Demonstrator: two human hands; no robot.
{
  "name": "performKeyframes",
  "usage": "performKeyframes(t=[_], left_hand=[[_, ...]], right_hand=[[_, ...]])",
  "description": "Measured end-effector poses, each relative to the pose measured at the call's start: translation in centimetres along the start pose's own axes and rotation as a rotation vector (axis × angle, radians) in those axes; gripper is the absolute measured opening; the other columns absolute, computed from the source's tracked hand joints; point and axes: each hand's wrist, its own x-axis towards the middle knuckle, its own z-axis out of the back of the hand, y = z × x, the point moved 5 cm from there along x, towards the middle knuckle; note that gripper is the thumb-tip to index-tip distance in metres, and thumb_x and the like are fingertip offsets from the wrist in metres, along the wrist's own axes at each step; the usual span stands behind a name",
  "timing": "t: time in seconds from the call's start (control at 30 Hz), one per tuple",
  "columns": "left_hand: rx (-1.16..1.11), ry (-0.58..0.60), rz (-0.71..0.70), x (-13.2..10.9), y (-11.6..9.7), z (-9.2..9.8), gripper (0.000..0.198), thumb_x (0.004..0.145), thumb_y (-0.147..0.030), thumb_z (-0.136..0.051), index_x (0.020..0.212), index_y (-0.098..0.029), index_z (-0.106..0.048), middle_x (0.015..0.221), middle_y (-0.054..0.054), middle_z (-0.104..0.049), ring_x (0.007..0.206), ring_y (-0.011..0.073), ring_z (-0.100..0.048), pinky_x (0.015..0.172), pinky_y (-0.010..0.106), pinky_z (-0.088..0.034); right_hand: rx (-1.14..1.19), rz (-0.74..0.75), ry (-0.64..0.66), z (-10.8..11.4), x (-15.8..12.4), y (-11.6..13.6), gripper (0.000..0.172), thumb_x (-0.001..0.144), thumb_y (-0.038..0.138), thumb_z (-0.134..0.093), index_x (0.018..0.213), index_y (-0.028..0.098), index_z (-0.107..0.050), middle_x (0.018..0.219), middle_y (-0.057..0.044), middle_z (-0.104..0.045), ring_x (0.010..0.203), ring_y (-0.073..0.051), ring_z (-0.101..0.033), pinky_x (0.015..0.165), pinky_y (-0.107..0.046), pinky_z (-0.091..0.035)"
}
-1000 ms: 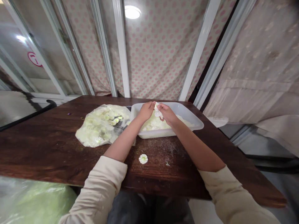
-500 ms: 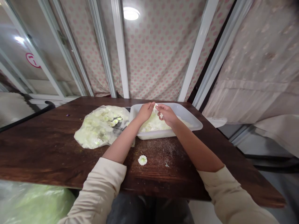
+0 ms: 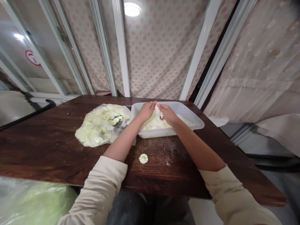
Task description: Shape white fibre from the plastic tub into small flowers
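Note:
Fingertips together, my left hand (image 3: 147, 110) and my right hand (image 3: 168, 113) meet over a translucent white plastic tub (image 3: 197, 122). Between them is a small white flower piece (image 3: 157, 110), pinched from both sides; its exact shape is partly hidden by the fingers. More white bits show under the curled fingers of my right hand. Loose whitish flower pieces (image 3: 153, 123) cover the bottom of the tub. To the left, against the tub, lies a clear plastic bag (image 3: 90, 132) full of white and pale green flower heads. One white flower head with a green centre (image 3: 143, 158) rests on the table in front.
The dark wooden table (image 3: 47, 147) has pale dust and crumbs in front of the tub. A large plastic bag with light green contents (image 3: 44, 203) stands below the table's left front edge. Behind are framed glass panels and a pink-dotted curtain (image 3: 161, 53).
The white piece between my fingertips now shows larger and hangs lower. Both hands stay above the tub, and the view has tilted slightly.

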Motion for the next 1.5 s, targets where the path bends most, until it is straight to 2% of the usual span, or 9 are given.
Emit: performKeyframes(t=[0.1, 0.23, 0.5, 0.9, 1.2, 1.4, 1.5], left_hand=[[0.005, -0.003, 0.012, 0.1, 0.1, 0.0, 0.037, 0.087, -0.037, -0.033, 0.056, -0.018, -0.035, 0.051, -0.002, -0.039, 0.054, 0.0112, -0.039, 0.055, 0.025, -0.029], [-0.009, 0.006, -0.002, 0.1, 0.2, -0.1, 0.037, 0.087, -0.038, -0.033, 0.055, -0.018, -0.035, 0.051, -0.002, -0.039, 0.055, 0.0113, -0.039, 0.054, 0.024, -0.03], [-0.036, 0.055, -0.004, 0.0, 0.4, -0.3, 0.037, 0.086, -0.04, -0.032, 0.057, -0.018, -0.037, 0.052, -0.002, -0.04, 0.056, 0.0112, -0.039, 0.056, 0.024, -0.031], [-0.015, 0.09, -0.029, 0.1, 0.3, -0.6, 0.038, 0.087, -0.037, -0.029, 0.057, -0.018, -0.041, 0.049, -0.002, -0.04, 0.054, 0.0114, -0.04, 0.056, 0.024, -0.032], [0.013, 0.043, 0.005, 0.1, 0.3, -0.1, 0.034, 0.087, -0.03, -0.035, 0.056, -0.018, -0.04, 0.046, -0.003, -0.041, 0.051, 0.0115, -0.041, 0.056, 0.024, -0.031], [0.063, -0.037, 0.023, 0.5, 0.7, 0.1, 0.034, 0.087, -0.028, -0.037, 0.055, -0.018, -0.041, 0.048, -0.001, -0.043, 0.055, 0.0129, -0.043, 0.059, 0.025, -0.032], [0.098, -0.086, 0.032, 0.6, 0.9, 0.5, 0.035, 0.087, -0.029, -0.036, 0.054, -0.018, -0.041, 0.05, 0.0, -0.045, 0.058, 0.013, -0.044, 0.06, 0.025, -0.033]], right_hand=[[-0.033, 0.022, -0.046, 0.2, 0.0, 0.1, 0.036, 0.075, 0.05, -0.058, 0.065, 0.017, -0.048, 0.051, 0.005, -0.04, 0.037, -0.005, -0.034, 0.029, -0.017, -0.03], [-0.002, 0.029, -0.007, 0.2, 0.1, 0.1, 0.031, 0.076, 0.046, -0.059, 0.07, 0.017, -0.05, 0.053, 0.005, -0.042, 0.038, -0.005, -0.037, 0.031, -0.017, -0.032], [0.004, -0.041, -0.018, 0.5, 0.1, -0.2, 0.029, 0.078, 0.039, -0.059, 0.064, 0.017, -0.046, 0.048, 0.007, -0.036, 0.036, -0.004, -0.032, 0.03, -0.016, -0.03], [-0.01, -0.019, -0.021, 0.3, 0.1, -0.1, 0.033, 0.076, 0.047, -0.059, 0.067, 0.016, -0.052, 0.049, 0.005, -0.043, 0.034, -0.004, -0.032, 0.027, -0.017, -0.027], [-0.08, 0.002, -0.081, 0.5, -0.2, 0.2, 0.039, 0.073, 0.052, -0.059, 0.062, 0.016, -0.05, 0.045, 0.005, -0.037, 0.033, -0.005, -0.033, 0.027, -0.017, -0.027], [0.028, -0.034, 0.034, 0.0, -0.3, 0.3, 0.033, 0.071, 0.046, -0.064, 0.068, 0.016, -0.052, 0.055, 0.003, -0.041, 0.044, -0.005, -0.041, 0.032, -0.015, -0.03], [0.043, -0.051, 0.086, -0.1, -0.2, 0.2, 0.029, 0.071, 0.041, -0.066, 0.07, 0.015, -0.053, 0.056, 0.004, -0.04, 0.045, -0.005, -0.04, 0.034, -0.015, -0.03]])
